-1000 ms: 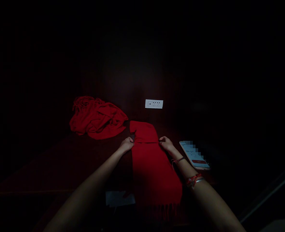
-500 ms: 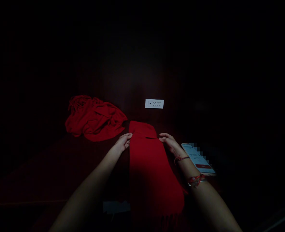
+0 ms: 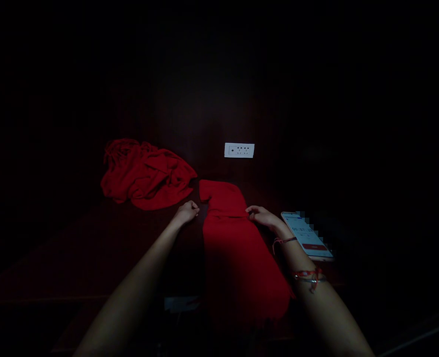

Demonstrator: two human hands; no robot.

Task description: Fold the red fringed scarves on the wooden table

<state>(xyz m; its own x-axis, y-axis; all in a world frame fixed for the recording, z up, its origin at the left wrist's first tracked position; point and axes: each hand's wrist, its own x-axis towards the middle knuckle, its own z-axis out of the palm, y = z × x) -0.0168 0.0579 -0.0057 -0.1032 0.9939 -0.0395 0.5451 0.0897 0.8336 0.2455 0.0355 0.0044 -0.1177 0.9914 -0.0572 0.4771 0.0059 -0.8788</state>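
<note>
A long red scarf (image 3: 237,258) with a fringed near end lies lengthwise before me, its near part hanging past the table's front edge. Its far end is folded over, and the folded part sits slightly askew, with a corner sticking out to the left. My left hand (image 3: 187,212) is closed with curled fingers just left of the scarf, a small dark gap between them. At the scarf's right edge, by the fold, my right hand (image 3: 262,216) pinches the cloth between thumb and fingertips. A second red cloth (image 3: 148,176), fringed and crumpled, lies in a heap at the back left.
A phone (image 3: 308,235) with a running timer on its lit screen lies right of my right wrist. A white wall socket (image 3: 239,150) is behind the scarf. Something pale (image 3: 182,303) shows below the table's front edge (image 3: 55,299). The surroundings are very dark.
My left hand has let go of the scarf's left edge and moved slightly left. The folded far part has shifted askew. My right hand stays at the right edge.
</note>
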